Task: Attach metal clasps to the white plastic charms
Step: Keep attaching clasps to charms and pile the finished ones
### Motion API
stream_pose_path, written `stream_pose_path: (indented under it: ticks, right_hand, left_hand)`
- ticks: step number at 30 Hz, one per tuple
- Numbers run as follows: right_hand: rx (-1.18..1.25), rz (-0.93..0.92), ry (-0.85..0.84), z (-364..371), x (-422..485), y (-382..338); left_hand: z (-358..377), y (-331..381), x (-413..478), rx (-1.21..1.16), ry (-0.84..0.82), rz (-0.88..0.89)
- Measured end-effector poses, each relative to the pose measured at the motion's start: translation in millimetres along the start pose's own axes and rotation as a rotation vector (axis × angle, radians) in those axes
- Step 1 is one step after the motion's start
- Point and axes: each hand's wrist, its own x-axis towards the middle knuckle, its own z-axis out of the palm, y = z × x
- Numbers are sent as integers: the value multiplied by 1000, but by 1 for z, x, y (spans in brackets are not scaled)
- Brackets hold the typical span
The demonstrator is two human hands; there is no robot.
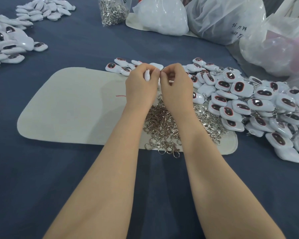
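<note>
My left hand [141, 83] grips a white plastic charm [147, 75] edge-on, its fingers curled round it. My right hand [175, 83] is right beside it, fingertips pinched together where the two hands meet; a bit of metal [170, 81] shows under its fingers, and what it pinches is too small to make out. Under my wrists a heap of loose metal clasps [162, 128] lies on a pale felt mat [72, 107]. A big pile of white charms with dark red-rimmed ovals [252, 104] spreads to the right, some with clasps on them.
More white charms lie in piles at the far left [9, 44] and back left [45, 9]. At the back stand a clear bag of clasps [112, 11] and several plastic bags [223, 18]. A blue cloth [76, 178] covers the table.
</note>
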Motion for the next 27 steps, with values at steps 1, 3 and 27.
stream_pose_path:
  ticks: [1, 3, 27]
  right_hand:
    - [-9, -6, 10, 0, 0, 0]
    - [-18, -10, 30, 1, 1, 1]
    - [98, 60, -24, 0, -1, -5]
  left_hand:
    - [0, 0, 0, 35, -4, 10]
    - [1, -1, 0, 92, -10, 23]
    - [0, 0, 0, 65, 37, -15]
